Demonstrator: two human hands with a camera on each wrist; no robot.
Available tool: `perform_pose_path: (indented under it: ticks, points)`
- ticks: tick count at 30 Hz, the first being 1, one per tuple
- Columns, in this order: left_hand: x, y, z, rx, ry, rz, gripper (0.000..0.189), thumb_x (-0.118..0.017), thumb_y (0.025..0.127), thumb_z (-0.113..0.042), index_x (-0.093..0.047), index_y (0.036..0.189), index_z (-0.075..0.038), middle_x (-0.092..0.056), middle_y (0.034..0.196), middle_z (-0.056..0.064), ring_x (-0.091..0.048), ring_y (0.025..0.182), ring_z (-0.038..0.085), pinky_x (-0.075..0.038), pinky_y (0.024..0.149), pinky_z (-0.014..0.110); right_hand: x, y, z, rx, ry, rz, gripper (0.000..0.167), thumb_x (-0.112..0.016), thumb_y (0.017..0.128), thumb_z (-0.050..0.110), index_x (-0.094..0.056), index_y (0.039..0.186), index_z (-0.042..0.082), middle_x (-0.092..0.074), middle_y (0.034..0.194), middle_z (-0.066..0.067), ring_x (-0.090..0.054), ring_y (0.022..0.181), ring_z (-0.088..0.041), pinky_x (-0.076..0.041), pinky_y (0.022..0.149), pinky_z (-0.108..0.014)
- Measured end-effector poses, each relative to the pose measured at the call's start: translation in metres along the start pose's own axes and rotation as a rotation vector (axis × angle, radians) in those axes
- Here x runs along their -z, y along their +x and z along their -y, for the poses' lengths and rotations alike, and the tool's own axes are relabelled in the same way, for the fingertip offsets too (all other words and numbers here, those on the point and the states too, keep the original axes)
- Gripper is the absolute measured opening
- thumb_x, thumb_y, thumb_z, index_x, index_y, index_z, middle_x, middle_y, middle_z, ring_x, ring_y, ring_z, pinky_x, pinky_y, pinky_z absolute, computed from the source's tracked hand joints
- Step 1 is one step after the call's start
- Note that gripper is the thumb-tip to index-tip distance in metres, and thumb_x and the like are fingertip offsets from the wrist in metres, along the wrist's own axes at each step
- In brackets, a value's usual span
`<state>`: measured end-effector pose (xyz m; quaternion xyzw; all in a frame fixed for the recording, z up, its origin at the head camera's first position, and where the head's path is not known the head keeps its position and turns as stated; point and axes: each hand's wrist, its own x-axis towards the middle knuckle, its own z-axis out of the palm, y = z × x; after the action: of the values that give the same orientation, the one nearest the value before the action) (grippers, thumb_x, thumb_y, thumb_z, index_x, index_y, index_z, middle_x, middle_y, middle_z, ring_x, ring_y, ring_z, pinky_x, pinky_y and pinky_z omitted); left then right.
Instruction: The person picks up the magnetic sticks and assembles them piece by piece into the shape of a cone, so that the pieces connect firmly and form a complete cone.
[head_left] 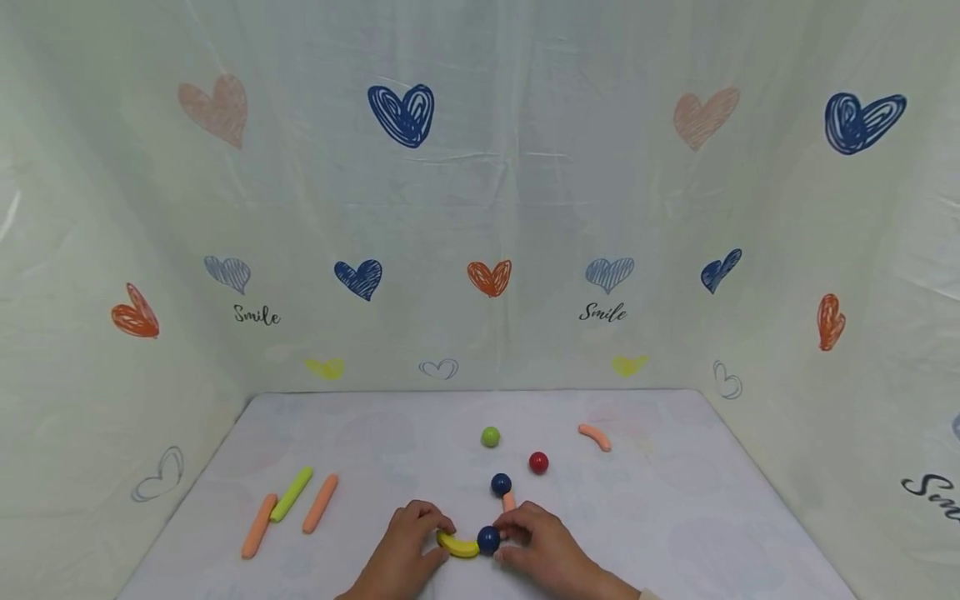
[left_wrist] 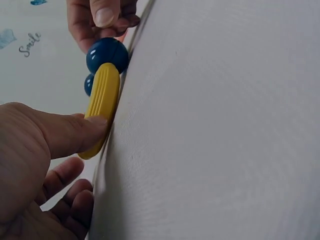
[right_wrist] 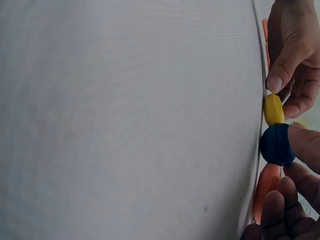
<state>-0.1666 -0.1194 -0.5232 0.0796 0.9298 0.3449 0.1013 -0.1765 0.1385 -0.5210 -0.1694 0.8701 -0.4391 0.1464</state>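
Note:
My left hand pinches the outer end of a yellow curved rod at the table's near side. The rod's other end meets a dark blue ball. My right hand grips that ball, its thumb against it in the right wrist view. An orange rod runs from near this ball to a second blue ball farther back; my right fingers partly cover it. In the left wrist view the yellow rod shows grooves, with my left thumb laid on it.
A green ball, a red ball and a short curved orange rod lie farther back. Leftward lie two straight orange rods and a yellow-green rod. A white curtain with printed hearts surrounds the white table.

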Motion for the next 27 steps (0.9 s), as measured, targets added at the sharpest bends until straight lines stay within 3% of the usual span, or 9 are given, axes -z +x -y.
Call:
perform_pose_path:
  ticks: [9, 13, 16, 19, 22, 27]
  points:
    - [0.004, -0.001, 0.000, -0.017, -0.024, -0.090, 0.019, -0.078, 0.094, -0.009, -0.075, 0.104, -0.024, -0.056, 0.117, 0.002, -0.055, 0.107, 0.020, -0.054, 0.094, 0.051, -0.005, -0.001, -0.003, 0.060, 0.054, 0.036, 0.030, -0.084, 0.090, 0.020, -0.077, 0.120, 0.021, -0.061, 0.101, 0.009, -0.056, 0.088, -0.003, -0.047, 0.080, -0.018]
    - [0.000, 0.000, -0.006, 0.039, -0.030, -0.159, 0.020, -0.077, 0.093, -0.006, -0.075, 0.105, -0.022, -0.057, 0.119, 0.004, -0.057, 0.111, 0.023, -0.054, 0.096, 0.052, -0.004, -0.005, -0.002, 0.093, 0.065, 0.021, 0.028, -0.082, 0.093, 0.022, -0.077, 0.120, 0.017, -0.062, 0.098, 0.009, -0.057, 0.087, -0.002, -0.049, 0.078, -0.018]
    - [-0.007, -0.002, -0.017, 0.078, -0.008, -0.186, 0.017, -0.078, 0.092, -0.011, -0.075, 0.103, -0.023, -0.059, 0.118, 0.003, -0.054, 0.111, 0.024, -0.054, 0.096, 0.052, 0.004, -0.009, 0.000, 0.106, 0.046, -0.059, 0.025, -0.077, 0.097, 0.024, -0.077, 0.120, 0.014, -0.063, 0.098, 0.009, -0.057, 0.086, -0.003, -0.050, 0.075, -0.019]
    - [-0.013, -0.004, -0.030, 0.044, 0.043, -0.163, 0.016, -0.083, 0.091, -0.026, -0.075, 0.105, -0.025, -0.061, 0.114, -0.001, -0.051, 0.107, 0.023, -0.053, 0.093, 0.050, 0.015, -0.008, -0.002, 0.107, 0.006, -0.181, 0.026, -0.075, 0.099, 0.027, -0.075, 0.121, 0.013, -0.063, 0.100, 0.006, -0.056, 0.086, -0.004, -0.051, 0.073, -0.020]
    - [-0.020, -0.003, -0.040, -0.002, 0.095, -0.125, 0.032, -0.087, 0.086, -0.043, -0.076, 0.109, -0.024, -0.063, 0.112, -0.002, -0.049, 0.105, 0.022, -0.050, 0.094, 0.051, 0.024, -0.001, -0.006, 0.083, -0.025, -0.251, 0.032, -0.076, 0.098, 0.027, -0.072, 0.126, 0.012, -0.064, 0.108, 0.002, -0.056, 0.092, -0.008, -0.051, 0.075, -0.021]
    - [-0.028, 0.001, -0.046, -0.015, 0.132, -0.077, 0.041, -0.090, 0.082, -0.045, -0.076, 0.112, -0.021, -0.064, 0.110, -0.002, -0.046, 0.103, 0.023, -0.046, 0.091, 0.049, 0.029, 0.011, -0.011, 0.039, -0.089, -0.177, 0.046, -0.076, 0.097, 0.029, -0.066, 0.139, 0.012, -0.065, 0.125, -0.001, -0.058, 0.102, -0.014, -0.052, 0.082, -0.027]
